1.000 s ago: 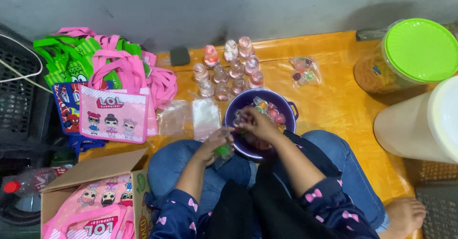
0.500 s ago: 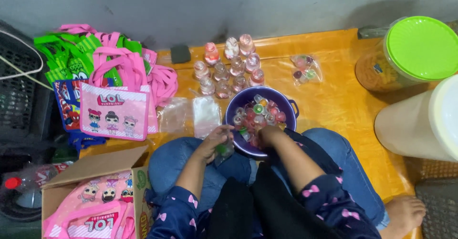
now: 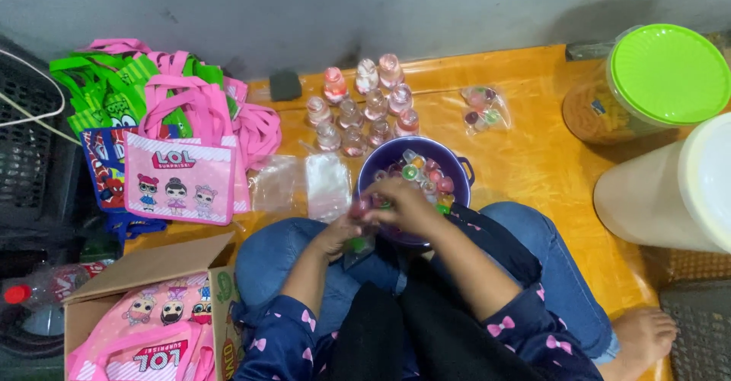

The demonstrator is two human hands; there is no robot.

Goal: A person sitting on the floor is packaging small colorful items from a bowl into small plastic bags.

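Observation:
I sit cross-legged with a purple bowl (image 3: pixel 459 169) of small coloured jelly cups against my knees. My right hand (image 3: pixel 405 203) is at the bowl's near left rim, fingers closed on a few small jelly cups. My left hand (image 3: pixel 340 234) is just below and left of it, over my knee, pinching a small clear plastic bag (image 3: pixel 356 245) that has something green inside. The two hands almost touch. What exactly lies between the fingers is partly hidden.
Beyond the bowl stand several small clear bottles (image 3: pixel 364 108), a filled candy bag (image 3: pixel 480 108) and flat clear bags (image 3: pixel 326 184). Pink tote bags (image 3: pixel 180 177) and green ones (image 3: pixel 106 95) lie left. A cardboard box (image 3: pixel 156 268) holds pink bags. A green-lidded jar (image 3: pixel 668 73) and white tub (image 3: pixel 670 194) stand right.
My right hand has come out of the bowl's middle and moved left and nearer, toward my left hand and the clear bag. My left hand has hardly moved.

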